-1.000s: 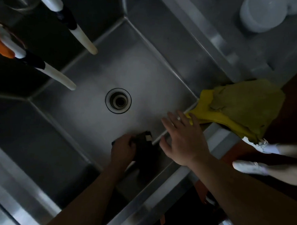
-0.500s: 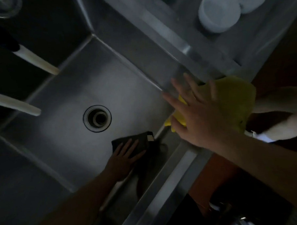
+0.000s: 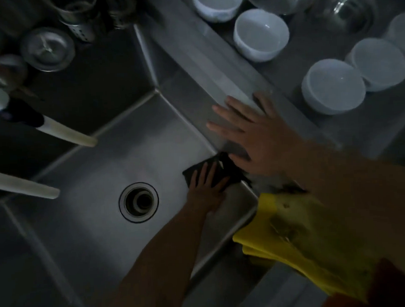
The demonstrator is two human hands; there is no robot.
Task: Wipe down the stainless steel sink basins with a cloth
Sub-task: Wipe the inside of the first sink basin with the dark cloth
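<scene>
The stainless steel sink basin (image 3: 100,176) fills the middle of the head view, with a round drain (image 3: 138,202) in its floor. A dark cloth (image 3: 229,169) lies in the basin's right corner. My left hand (image 3: 206,188) presses flat on the cloth with straight, spread fingers. My right hand (image 3: 254,132) hovers over the basin's right wall and rim, fingers straight and spread, holding nothing. A yellow cloth (image 3: 300,244) hangs over the sink's near rim, below my right forearm.
White bowls (image 3: 260,33) and upside-down bowls (image 3: 333,86) stand on the steel drainboard to the right. Two white faucet spouts (image 3: 66,133) reach over the basin from the left. A metal strainer (image 3: 47,48) and a perforated holder (image 3: 78,21) sit at the back left.
My left hand slid the dark cloth along the basin floor into the right corner. My right hand left the yellow cloth and moved up over the basin's right wall.
</scene>
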